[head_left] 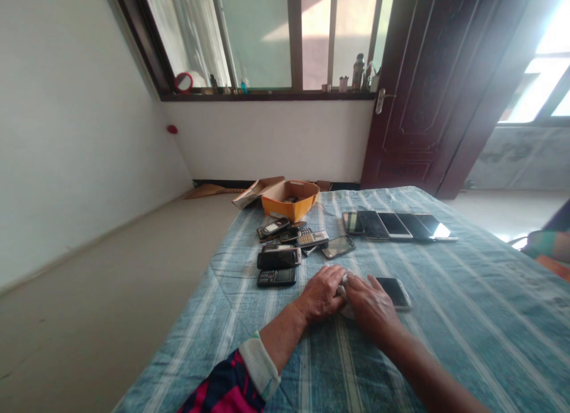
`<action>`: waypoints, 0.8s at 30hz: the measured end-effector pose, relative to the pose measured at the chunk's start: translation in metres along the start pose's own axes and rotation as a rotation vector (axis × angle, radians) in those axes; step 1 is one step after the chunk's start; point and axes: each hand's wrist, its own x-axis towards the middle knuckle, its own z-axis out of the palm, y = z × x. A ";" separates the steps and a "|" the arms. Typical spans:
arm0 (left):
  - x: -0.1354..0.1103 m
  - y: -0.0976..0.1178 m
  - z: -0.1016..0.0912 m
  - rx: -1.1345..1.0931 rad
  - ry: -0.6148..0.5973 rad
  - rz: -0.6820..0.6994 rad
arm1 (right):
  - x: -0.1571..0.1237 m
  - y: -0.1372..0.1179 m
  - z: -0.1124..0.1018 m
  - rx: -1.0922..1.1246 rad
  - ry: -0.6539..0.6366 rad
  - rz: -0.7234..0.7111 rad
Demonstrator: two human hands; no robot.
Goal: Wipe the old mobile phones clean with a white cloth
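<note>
My left hand (pixel 321 293) and my right hand (pixel 370 305) lie together on the striped cloth, fingers curled around a small white cloth (pixel 345 280) that peeks out between them. Just right of my right hand a smartphone (pixel 394 292) lies flat with its dark screen up, partly covered by my fingers. Left of my hands sits a cluster of old keypad phones (pixel 280 251), and a lone dark smartphone (pixel 338 246) lies beyond my hands.
A row of several smartphones (pixel 399 225) lies side by side at the far right. An open orange cardboard box (pixel 290 200) stands at the far edge of the blue striped tablecloth (pixel 467 294). Bare floor lies to the left, a dark door beyond.
</note>
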 end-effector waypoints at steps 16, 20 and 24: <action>0.001 0.002 -0.003 0.006 -0.007 0.020 | 0.001 -0.003 -0.003 -0.029 -0.010 0.031; 0.001 0.001 -0.002 0.007 -0.002 0.024 | 0.000 -0.004 -0.001 -0.041 -0.017 0.032; 0.001 0.002 -0.002 0.027 0.000 0.026 | -0.001 -0.002 0.000 -0.063 -0.005 0.039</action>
